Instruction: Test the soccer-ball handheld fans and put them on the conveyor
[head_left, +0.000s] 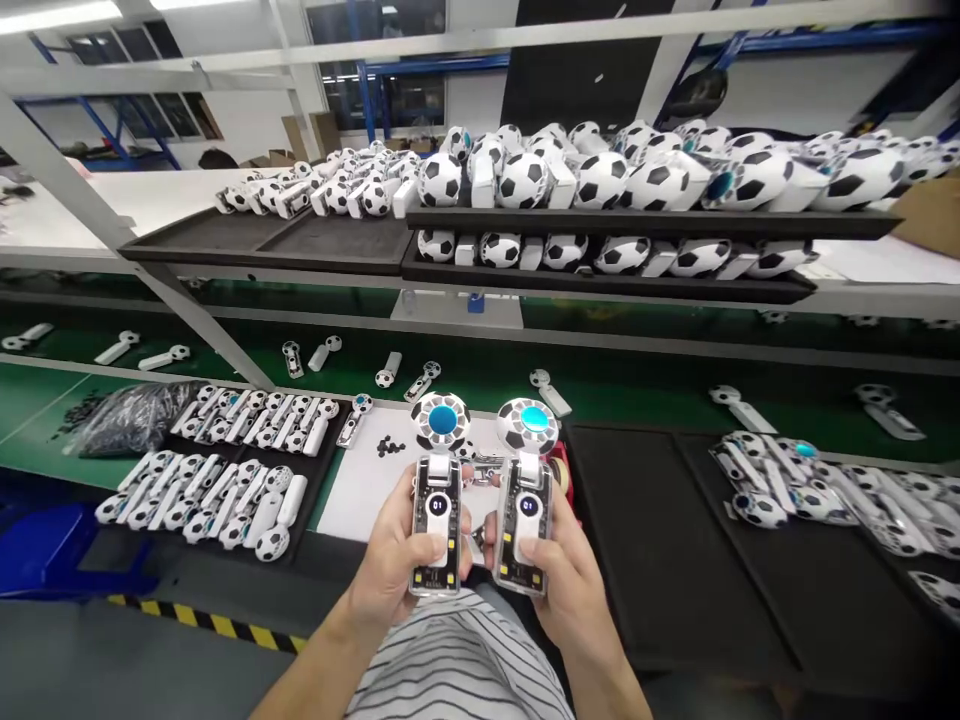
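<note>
My left hand (397, 550) is wrapped round a handheld fan (441, 505) with a soccer-ball head and a clear-fronted handle. The thumb presses the white strip below a small round display reading 01. In my right hand (559, 550) is a matching handheld fan (523, 520), its display also lit with 01 and my thumb on its strip. Both stand upright side by side, slightly apart, each with a blue disc in its head. Behind them lies a white sheet (352, 500) with small black pieces (390, 446); items between my hands are partly hidden.
Black trays of similar fans stand left (300, 480) and right (750, 560). More fans fill trays on the shelf (652, 222) above. Several lie spaced along the green belt (495, 385). A plastic bag (139, 420) is at left, a blue stool (64, 550) below it.
</note>
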